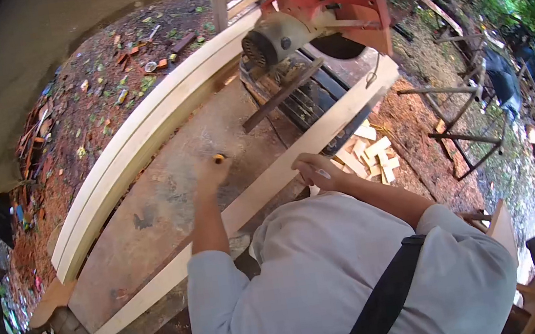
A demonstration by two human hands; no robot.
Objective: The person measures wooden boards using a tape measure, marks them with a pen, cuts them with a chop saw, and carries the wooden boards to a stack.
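One pale plank [258, 195] lies slantwise along your side of the worktop [153, 231] – long, narrow and light cream, with clean straight sides that the lens bends slightly. Its near end sits by the left corner of the worktop, and its far end runs up beside the black base of the saw [277, 39].

Your two hands are both in view. The right hand [319, 170] rests at the plank's near edge, its fingers curled; you cannot tell whether they grip it. The left hand [213, 172] is blurred above the worktop, with one small yellow-and-black object [219, 158] at it – whether those fingers are closed, you cannot tell.

Count one saw with a red guard, at least two more pale lengths [141, 140] side by side along the far edge, one metal frame [438, 91] to the right, and several short offcuts [376, 158] in a heap, too overlapped to number.
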